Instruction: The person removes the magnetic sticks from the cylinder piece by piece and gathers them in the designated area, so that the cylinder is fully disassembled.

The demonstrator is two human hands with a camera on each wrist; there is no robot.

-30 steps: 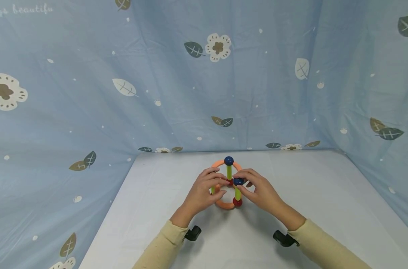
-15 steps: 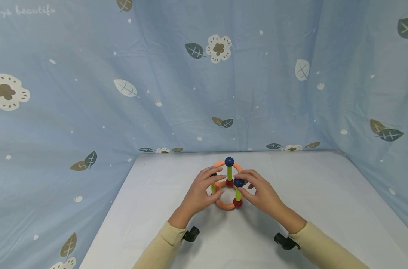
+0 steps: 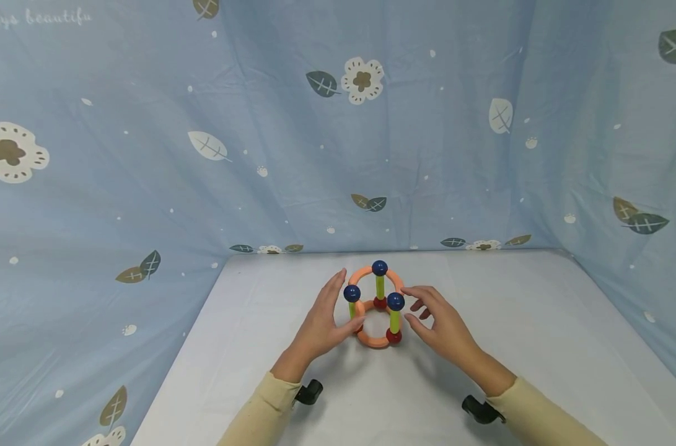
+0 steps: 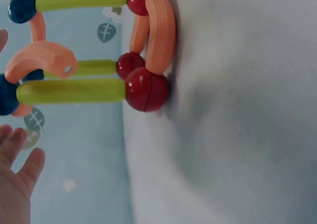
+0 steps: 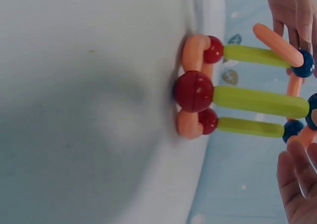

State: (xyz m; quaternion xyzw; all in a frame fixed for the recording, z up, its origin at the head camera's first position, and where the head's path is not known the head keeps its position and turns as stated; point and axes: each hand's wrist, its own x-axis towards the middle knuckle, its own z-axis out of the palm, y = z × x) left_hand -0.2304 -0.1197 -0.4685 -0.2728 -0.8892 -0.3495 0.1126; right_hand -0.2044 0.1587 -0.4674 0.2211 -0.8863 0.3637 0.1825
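Note:
A toy frame of balls and rods stands on the table. Its three red balls (image 3: 394, 336) are joined by orange curved rods (image 3: 373, 341) at the base, and yellow-green rods (image 5: 260, 101) rise to three blue balls (image 3: 396, 301). Two orange curved rods link the blue balls above; a third orange curved rod (image 4: 40, 59) hangs from the left blue ball (image 3: 351, 293) with one end free. My left hand (image 3: 322, 319) is spread at the frame's left, thumb overlapping the hanging rod in the head view. Right of the frame, my right hand (image 3: 443, 322) has its fingers loosely bent, holding nothing.
A white cloth covers the table (image 3: 516, 322). Blue patterned fabric (image 3: 293, 161) hangs behind and at both sides. Black wrist cameras (image 3: 310, 392) sit at both cuffs.
My right hand has let go of the front right blue ball and drawn back to the right. My left hand has opened wider and moved left, uncovering the left blue ball.

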